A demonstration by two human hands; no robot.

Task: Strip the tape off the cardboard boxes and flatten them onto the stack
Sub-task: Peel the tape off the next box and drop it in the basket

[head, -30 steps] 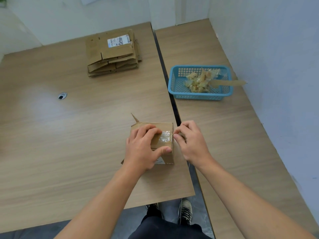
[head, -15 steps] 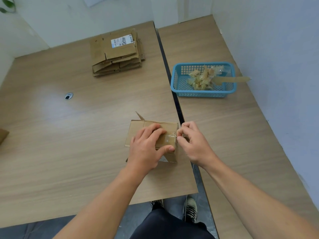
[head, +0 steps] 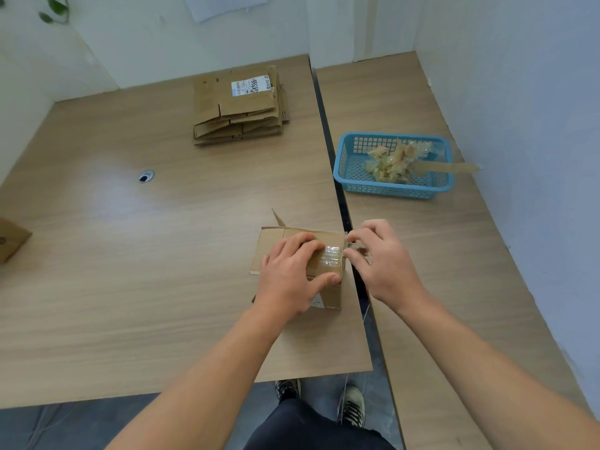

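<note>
left hand (head: 292, 274) gripping box (head: 328, 297), right hand (head: 386, 264) pinching its tape (head: 331, 258), blue basket (head: 389, 190) holding tape scraps (head: 389, 164)

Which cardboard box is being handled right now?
The small box gripped by the left hand; the right hand pinches its tape. The far stack lies flattened, untouched.

Left grip (head: 292, 274) clamped (thumb forward); right grip (head: 383, 258) pinching, forearms extended

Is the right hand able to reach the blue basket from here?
Probably yes. The right hand pinches tape at the edge of the box, and nothing stands on the table between it and the blue basket.
</note>
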